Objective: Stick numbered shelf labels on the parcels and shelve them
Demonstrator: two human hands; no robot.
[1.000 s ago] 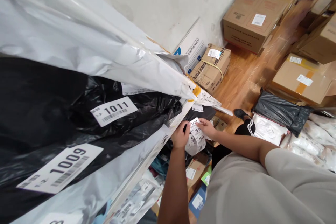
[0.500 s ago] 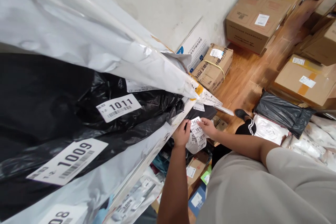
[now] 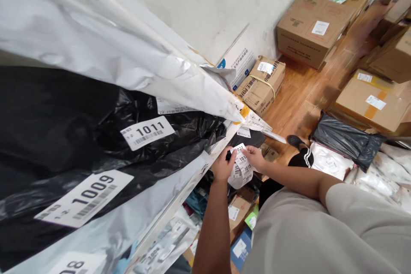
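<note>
Both my hands meet low in the middle of the view over a curled strip of white number labels (image 3: pixel 241 167) printed 1015, 1016 and the like. My left hand (image 3: pixel 222 166) is closed on the strip's left side, thumb on top. My right hand (image 3: pixel 254 156) pinches the top label between thumb and fingers. Just left of them runs the edge of a white shelf (image 3: pixel 180 192) packed with parcels: a black bag tagged 1011 (image 3: pixel 147 132), another black bag tagged 1009 (image 3: pixel 84 197) and a silver-white bag (image 3: pixel 112 51) above.
Cardboard boxes stand along the wall on the wooden floor, one large (image 3: pixel 313 25), one strapped with yellow tape (image 3: pixel 261 83), another at right (image 3: pixel 369 100). A black bag (image 3: pixel 346 139) and white parcels (image 3: pixel 330 160) lie on the floor. More packages sit under the shelf.
My hands stay on the label strip; the right fingers have shifted slightly on the top label. The view has drifted a little.
</note>
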